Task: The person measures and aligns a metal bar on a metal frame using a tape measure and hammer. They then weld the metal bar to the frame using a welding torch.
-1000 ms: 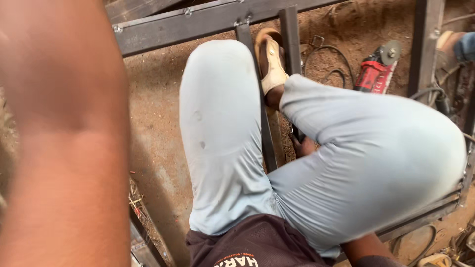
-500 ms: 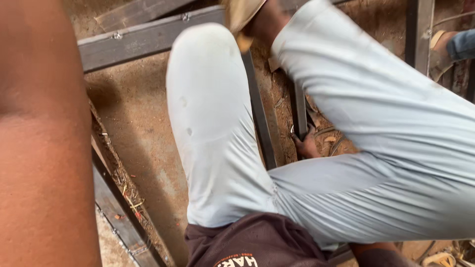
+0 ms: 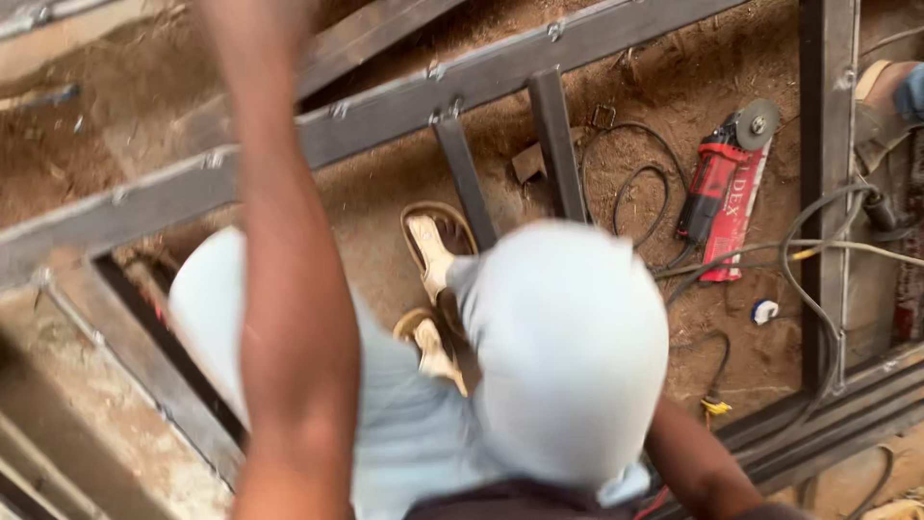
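An outdoor metalworking workshop: a welded grey steel bar frame (image 3: 385, 116) lies on the bare brown dirt floor (image 3: 674, 87), beside a red angle grinder (image 3: 717, 173) and trailing black power cables (image 3: 635, 183).

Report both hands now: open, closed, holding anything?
Left hand: out of view; only the raised left forearm shows.
Right hand: out of view; the right arm reaches down behind the knee.

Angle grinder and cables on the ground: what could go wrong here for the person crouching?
1. The red angle grinder lies with its disc exposed, close to the sandalled feet.
2. Loose black cables loop over the dirt by the steel frame; a foot could catch on them.
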